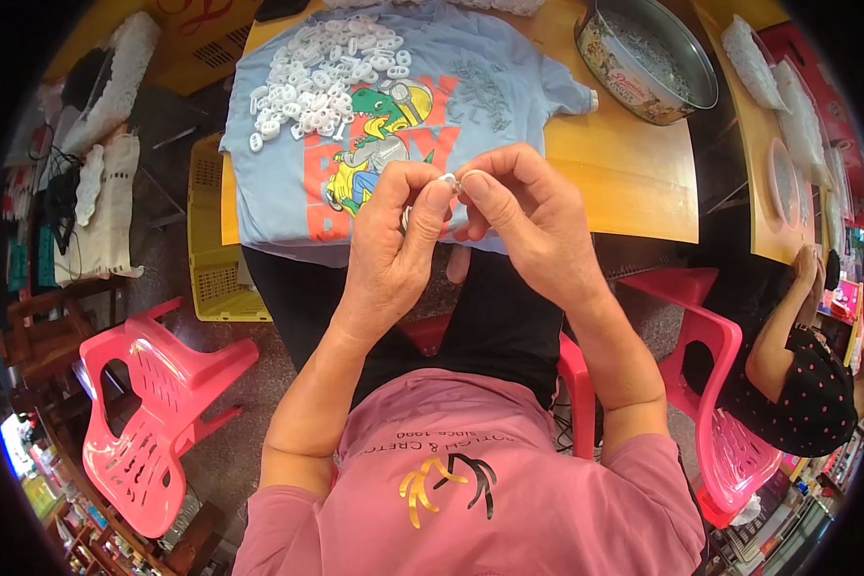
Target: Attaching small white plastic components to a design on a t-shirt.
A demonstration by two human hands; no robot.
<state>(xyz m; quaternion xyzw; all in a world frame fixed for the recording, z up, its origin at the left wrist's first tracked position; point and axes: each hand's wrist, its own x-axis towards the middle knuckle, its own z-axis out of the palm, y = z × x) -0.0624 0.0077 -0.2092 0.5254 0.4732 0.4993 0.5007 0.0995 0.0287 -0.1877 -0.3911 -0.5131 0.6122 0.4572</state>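
Both hands meet over the near edge of a blue printed T-shirt point(269, 182) spread on the table. In a pinch of thumb and forefinger, my left hand point(389, 240) grips a small white plastic piece point(448, 180). My right hand point(528, 211) is closed at the same spot, thumb and forefinger pressed together against the piece's right side; what it pinches is too small to make out. Beyond my left hand lies a heap of white oval plastic pieces with holes point(322, 77). A scatter of thin grey-green bits point(485, 91) lies on the shirt's right part.
A round printed tin point(634, 82) with more small grey bits stands at the table's point(634, 197) far right. A yellow crate point(226, 283) sits under the left edge. Pink plastic chairs point(144, 422) flank me. At right, another person point(802, 384) sits by a second table.
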